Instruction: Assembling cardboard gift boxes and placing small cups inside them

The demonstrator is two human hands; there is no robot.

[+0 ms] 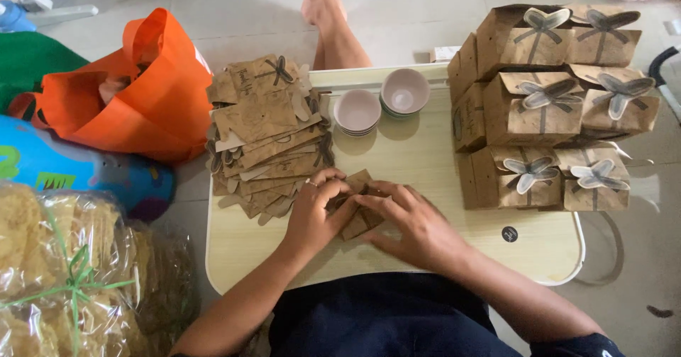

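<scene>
Head camera: a flat brown kraft-paper box blank (358, 212) is pinched by left hand (316, 212) and right hand (411, 226) on a pale wooden lap table (425, 158).

left hand (312, 215): palm down, fingers curled inward, a ring on one finger
right hand (411, 226): palm down, fingers spread, fingertips meeting the left's
forearms: bare, angled inward

A flat brown kraft-paper box blank (360, 212) is lying partly folded under the fingers (333, 187) of both hands, its creased flaps poking out just beyond the fingertips and below them, resting against the pale tabletop (425, 158).
</scene>
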